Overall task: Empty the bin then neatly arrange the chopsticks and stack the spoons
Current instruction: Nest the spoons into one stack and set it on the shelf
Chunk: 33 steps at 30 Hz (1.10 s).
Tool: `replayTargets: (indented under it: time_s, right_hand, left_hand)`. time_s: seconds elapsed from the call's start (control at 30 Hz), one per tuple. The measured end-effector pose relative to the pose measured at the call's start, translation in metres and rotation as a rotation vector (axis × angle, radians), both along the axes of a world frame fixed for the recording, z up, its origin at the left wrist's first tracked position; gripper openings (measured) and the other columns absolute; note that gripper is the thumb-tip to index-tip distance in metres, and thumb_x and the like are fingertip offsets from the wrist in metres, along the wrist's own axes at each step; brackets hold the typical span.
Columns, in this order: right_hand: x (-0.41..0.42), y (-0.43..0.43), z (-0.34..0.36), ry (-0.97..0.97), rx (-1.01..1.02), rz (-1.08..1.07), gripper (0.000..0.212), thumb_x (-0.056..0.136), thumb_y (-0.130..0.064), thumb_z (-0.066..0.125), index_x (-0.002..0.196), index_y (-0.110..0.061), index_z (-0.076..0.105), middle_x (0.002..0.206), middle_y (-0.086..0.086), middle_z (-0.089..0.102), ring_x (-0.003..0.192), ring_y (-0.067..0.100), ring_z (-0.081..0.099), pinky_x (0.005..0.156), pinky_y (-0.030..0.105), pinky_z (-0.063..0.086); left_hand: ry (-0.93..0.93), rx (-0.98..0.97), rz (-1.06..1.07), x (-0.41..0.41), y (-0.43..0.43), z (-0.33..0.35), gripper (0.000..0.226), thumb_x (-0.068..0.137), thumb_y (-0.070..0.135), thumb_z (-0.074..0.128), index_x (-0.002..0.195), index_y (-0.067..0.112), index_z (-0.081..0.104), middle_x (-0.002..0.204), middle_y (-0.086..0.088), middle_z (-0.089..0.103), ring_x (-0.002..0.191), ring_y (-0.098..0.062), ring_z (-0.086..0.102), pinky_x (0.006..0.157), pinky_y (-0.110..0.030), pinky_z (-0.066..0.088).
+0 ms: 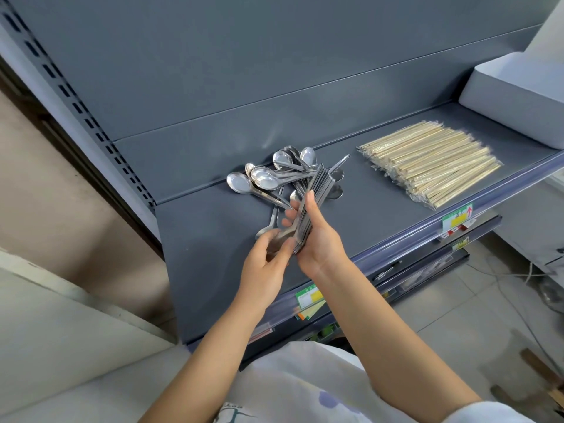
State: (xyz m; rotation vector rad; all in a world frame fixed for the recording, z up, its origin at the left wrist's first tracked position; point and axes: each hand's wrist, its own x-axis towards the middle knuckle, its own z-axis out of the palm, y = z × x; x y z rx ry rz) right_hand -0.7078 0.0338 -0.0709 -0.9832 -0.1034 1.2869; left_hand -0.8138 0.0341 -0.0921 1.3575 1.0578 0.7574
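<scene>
Here we hold a stack of spoons (317,184) between both hands, raised just above the grey shelf (213,254). Our right hand (319,239) is wrapped around the stack from the right, thumb lying along its upper edge and fingers curled round the far side, so the nested handles are clamped tight. Our left hand (267,259) closes on the near end of the same stack, fingers and thumb pinching the handle tips just below the right hand's grip. The stack tilts up and away from the grip, its far end fanning slightly. Just beyond the grip, and partly behind the stack, lies a loose pile of spoons (262,178) on the shelf — bowls up, handles crossing one another. Well to the right of the grip the wrapped chopsticks (433,166) lie side by side in one flat bundle near the shelf's front edge. Further right and beyond them stands the pale bin (512,99) — we cannot see inside it. A green and yellow price label (457,216) sits on the shelf lip below the chopsticks.
</scene>
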Motion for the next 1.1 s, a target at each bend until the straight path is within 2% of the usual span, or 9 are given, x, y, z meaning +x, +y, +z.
replayTargets:
  time_s: [0.17,0.3,0.4,0.5,0.6,0.73,0.8,0.9,1.1]
  right_hand:
    - [0.002,0.000,0.000,0.070,0.026,-0.005,0.038,0.073,-0.052,0.068,0.079,-0.016,0.056,0.069,-0.002,0.055,0.066,0.012,0.056,0.071,0.027,0.049]
    - [0.006,-0.001,-0.008,0.211,0.033,-0.046,0.036,0.085,-0.045,0.063,0.068,-0.017,0.048,0.058,-0.002,0.049,0.061,0.013,0.052,0.064,0.026,0.049]
    - [0.009,0.001,-0.013,0.287,-0.002,-0.090,0.042,0.087,-0.043,0.062,0.061,-0.016,0.042,0.053,-0.002,0.041,0.053,0.013,0.045,0.056,0.025,0.051]
    - [0.012,0.004,-0.022,0.284,-0.048,-0.130,0.043,0.085,-0.043,0.066,0.059,-0.017,0.043,0.048,-0.004,0.041,0.044,0.011,0.046,0.066,0.026,0.049]
    - [0.016,0.008,-0.025,0.298,-0.075,-0.160,0.043,0.084,-0.041,0.069,0.058,-0.017,0.044,0.046,-0.004,0.043,0.042,0.011,0.046,0.069,0.026,0.048]
    - [0.018,0.013,-0.028,0.292,-0.086,-0.166,0.041,0.085,-0.039,0.068,0.060,-0.017,0.044,0.048,-0.004,0.042,0.043,0.012,0.044,0.067,0.025,0.047]
    - [0.017,0.015,-0.029,0.286,-0.093,-0.148,0.041,0.085,-0.040,0.067,0.061,-0.016,0.044,0.050,-0.003,0.042,0.044,0.012,0.044,0.067,0.025,0.047]
    - [0.018,0.015,-0.029,0.276,-0.093,-0.125,0.042,0.085,-0.043,0.066,0.061,-0.017,0.043,0.050,-0.003,0.042,0.044,0.014,0.043,0.066,0.027,0.046]
    - [0.021,0.010,-0.030,0.274,-0.116,-0.056,0.041,0.085,-0.049,0.064,0.068,-0.015,0.047,0.057,-0.001,0.047,0.049,0.015,0.047,0.062,0.025,0.046]
  left_hand:
    - [-0.008,0.092,-0.001,-0.004,0.002,0.004,0.020,0.086,0.028,0.069,0.103,0.038,0.065,0.096,0.012,0.071,0.091,-0.005,0.065,0.082,-0.024,0.052]
    - [0.022,0.186,-0.045,-0.006,0.005,0.005,0.026,0.078,0.023,0.078,0.103,0.024,0.068,0.094,0.006,0.070,0.086,-0.009,0.066,0.075,-0.022,0.053]
    - [0.143,0.300,-0.047,-0.006,0.006,0.005,0.030,0.074,0.032,0.080,0.099,0.025,0.066,0.094,0.009,0.066,0.078,-0.001,0.061,0.068,-0.013,0.047]
    - [0.219,0.358,0.099,-0.008,0.015,0.005,0.024,0.081,0.045,0.070,0.094,0.027,0.061,0.096,0.012,0.062,0.067,-0.006,0.052,0.065,-0.019,0.044]
    - [0.496,0.401,0.184,-0.011,0.033,0.004,0.025,0.090,0.044,0.058,0.100,0.021,0.056,0.100,0.013,0.057,0.077,-0.011,0.052,0.067,-0.028,0.039]
    - [0.847,0.233,0.070,-0.012,0.059,-0.003,0.037,0.089,0.053,0.051,0.100,0.017,0.051,0.093,0.006,0.062,0.086,-0.020,0.057,0.065,-0.030,0.039]
    - [0.790,0.117,0.032,-0.010,0.067,-0.004,0.035,0.086,0.050,0.055,0.085,0.015,0.052,0.082,0.005,0.068,0.067,-0.019,0.054,0.056,-0.027,0.036]
    - [0.476,-0.161,-0.016,-0.003,0.068,0.002,0.014,0.087,0.022,0.063,0.084,0.009,0.065,0.070,-0.002,0.067,0.044,-0.015,0.038,0.042,-0.018,0.027]
    - [0.192,-0.465,0.000,-0.009,0.064,0.007,0.007,0.088,0.011,0.063,0.095,0.010,0.064,0.065,0.000,0.065,0.041,-0.008,0.026,0.036,-0.016,0.015]
